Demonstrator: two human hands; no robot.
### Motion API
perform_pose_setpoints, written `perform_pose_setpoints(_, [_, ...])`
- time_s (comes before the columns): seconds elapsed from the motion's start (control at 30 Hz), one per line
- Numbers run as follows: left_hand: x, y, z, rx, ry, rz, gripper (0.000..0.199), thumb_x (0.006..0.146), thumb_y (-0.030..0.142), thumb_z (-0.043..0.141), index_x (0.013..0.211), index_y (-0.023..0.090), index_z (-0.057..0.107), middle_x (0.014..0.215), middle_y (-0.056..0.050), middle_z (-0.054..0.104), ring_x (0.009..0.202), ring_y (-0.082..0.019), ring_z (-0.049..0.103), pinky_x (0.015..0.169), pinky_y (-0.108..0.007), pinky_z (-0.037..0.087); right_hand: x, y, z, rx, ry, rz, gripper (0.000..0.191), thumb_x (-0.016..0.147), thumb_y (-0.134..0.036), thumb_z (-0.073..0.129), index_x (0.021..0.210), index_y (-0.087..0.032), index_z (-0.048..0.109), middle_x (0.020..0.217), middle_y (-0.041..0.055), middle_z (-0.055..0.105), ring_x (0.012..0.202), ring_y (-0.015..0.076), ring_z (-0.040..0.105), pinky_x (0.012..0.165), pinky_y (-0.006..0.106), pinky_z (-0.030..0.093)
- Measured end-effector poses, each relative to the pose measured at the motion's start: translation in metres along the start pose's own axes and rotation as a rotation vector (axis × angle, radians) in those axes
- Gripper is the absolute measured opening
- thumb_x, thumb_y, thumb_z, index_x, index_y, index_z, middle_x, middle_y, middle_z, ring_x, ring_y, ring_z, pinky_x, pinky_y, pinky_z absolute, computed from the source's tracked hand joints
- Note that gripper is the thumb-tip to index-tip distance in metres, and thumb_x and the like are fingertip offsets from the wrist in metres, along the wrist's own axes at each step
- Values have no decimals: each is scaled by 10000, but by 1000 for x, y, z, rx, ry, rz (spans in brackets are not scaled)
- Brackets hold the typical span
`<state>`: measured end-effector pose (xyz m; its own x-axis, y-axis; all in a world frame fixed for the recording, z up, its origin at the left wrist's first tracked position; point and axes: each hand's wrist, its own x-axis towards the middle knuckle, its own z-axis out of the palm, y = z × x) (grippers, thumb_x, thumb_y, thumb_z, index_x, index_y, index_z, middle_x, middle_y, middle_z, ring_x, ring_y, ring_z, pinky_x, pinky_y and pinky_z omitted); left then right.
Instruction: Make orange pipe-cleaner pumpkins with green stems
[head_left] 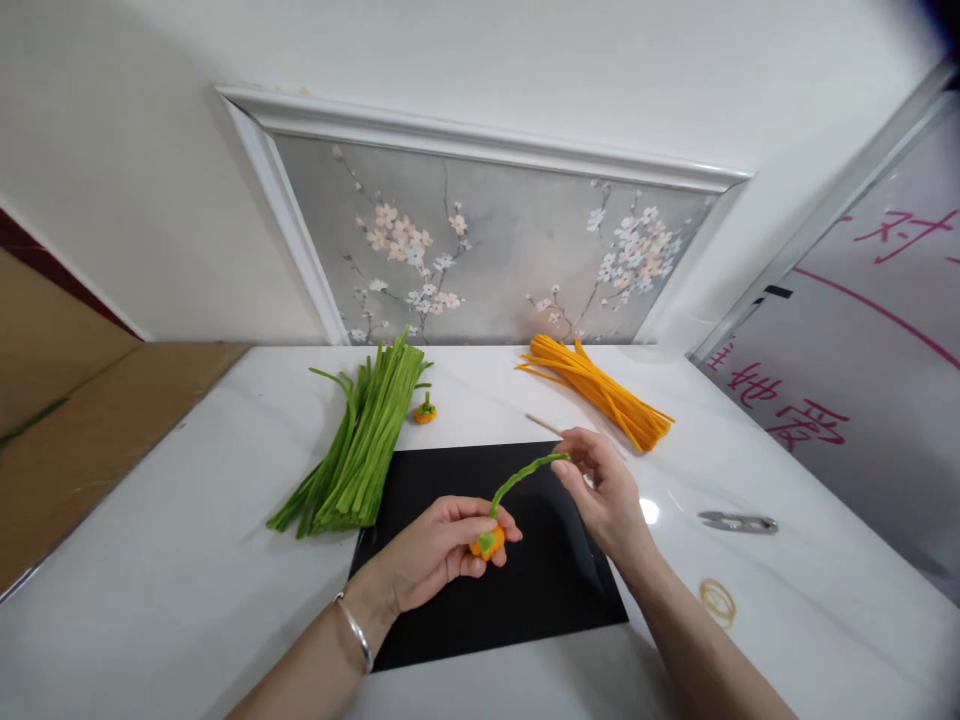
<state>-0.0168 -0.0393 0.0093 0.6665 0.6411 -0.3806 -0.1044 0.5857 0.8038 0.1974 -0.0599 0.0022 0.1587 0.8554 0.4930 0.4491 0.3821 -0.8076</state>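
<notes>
Over the black mat (442, 640), my left hand (450, 545) pinches a small orange pumpkin (491, 545) made of pipe cleaner, with a green patch on it. A green pipe cleaner (521, 475) rises from the pumpkin and curves up to the right. Its far end lies between the thumb and fingers of my right hand (600, 485), which are closed on it. Behind the mat stands a second small orange pumpkin (425, 412) with a green stem.
A bundle of green pipe cleaners (364, 440) lies left, orange pipe cleaners (600, 390) at the back right. A thin stick (543, 424) is behind my right hand. Thread snips (739, 522) and rubber bands (718, 602) lie right; cardboard (90, 420) is far left.
</notes>
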Motion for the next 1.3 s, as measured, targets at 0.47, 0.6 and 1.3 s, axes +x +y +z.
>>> perform_pose_setpoints(0.47, [1,-7,0,51,-103,-92,140,755,169,683,859,104,751,765,-92,725,813,-207,716,654,-225,538,-21,-22,33,162,-339,-55,242,894,-164,542,680,-194,653,866,54,666,801,156,640,681,249,532])
perform_pose_setpoints(0.6, [1,-6,0,45,-110,-86,136,771,186,687,868,104,736,780,-91,720,832,-208,714,667,-230,536,-22,-20,34,152,-302,-57,265,908,-188,510,673,-191,632,853,59,665,820,167,637,686,262,530])
perform_pose_setpoints(1.3, [7,-12,14,243,76,281,203,667,110,756,797,156,608,765,36,585,717,-91,546,695,-206,426,-18,-6,34,232,-246,330,162,831,-334,597,797,-176,603,743,26,643,626,144,601,545,244,505])
